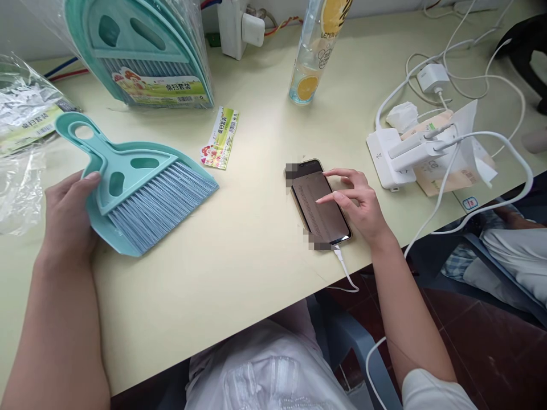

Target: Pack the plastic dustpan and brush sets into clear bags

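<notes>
Left hand (68, 213): clasping one dustpan (100, 225) by its side, thumb over the edge, apparently to tip the nested brush (166, 199) face-up into view; both at the worktop's (239, 256) left. Right hand (359, 208): relaxed, gripping nothing, fingers spread at the screen of a phone (322, 219), laid flat presumably for one-handed tapping (white cable (341, 259) plugged in at its near end).

Counted from where I stand: one dustpan, one brush, one phone, one loose card (220, 139), one bottle (307, 68), one upright bagged bundle (149, 62) of dustpans (number inside unclear).
</notes>
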A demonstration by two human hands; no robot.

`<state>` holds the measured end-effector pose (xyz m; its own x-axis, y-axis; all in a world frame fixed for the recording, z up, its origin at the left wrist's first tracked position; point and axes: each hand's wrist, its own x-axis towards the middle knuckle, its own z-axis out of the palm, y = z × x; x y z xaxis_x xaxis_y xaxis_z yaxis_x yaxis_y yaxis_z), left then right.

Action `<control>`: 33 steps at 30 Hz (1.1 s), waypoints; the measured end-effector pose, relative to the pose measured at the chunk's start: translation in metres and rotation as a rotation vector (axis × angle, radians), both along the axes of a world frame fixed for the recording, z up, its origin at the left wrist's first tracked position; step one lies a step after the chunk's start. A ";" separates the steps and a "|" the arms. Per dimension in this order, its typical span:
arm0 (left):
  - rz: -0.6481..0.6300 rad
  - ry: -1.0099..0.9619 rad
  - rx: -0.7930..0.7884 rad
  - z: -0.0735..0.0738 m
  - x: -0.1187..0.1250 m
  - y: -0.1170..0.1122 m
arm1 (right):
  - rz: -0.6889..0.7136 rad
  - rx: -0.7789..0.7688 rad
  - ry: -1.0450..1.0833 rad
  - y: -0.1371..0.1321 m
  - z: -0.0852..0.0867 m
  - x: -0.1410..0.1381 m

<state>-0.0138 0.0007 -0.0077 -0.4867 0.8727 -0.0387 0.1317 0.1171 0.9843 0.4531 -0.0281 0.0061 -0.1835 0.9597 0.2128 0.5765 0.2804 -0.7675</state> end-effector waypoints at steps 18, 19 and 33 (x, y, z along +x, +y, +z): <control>-0.001 0.011 -0.012 0.000 0.001 0.000 | 0.004 -0.020 0.035 0.000 -0.001 0.001; 0.001 0.009 -0.016 0.001 0.001 0.000 | 0.002 -0.021 0.035 0.000 -0.001 0.001; 0.002 0.014 -0.023 0.003 0.003 0.000 | 0.001 -0.016 0.054 0.000 0.000 0.001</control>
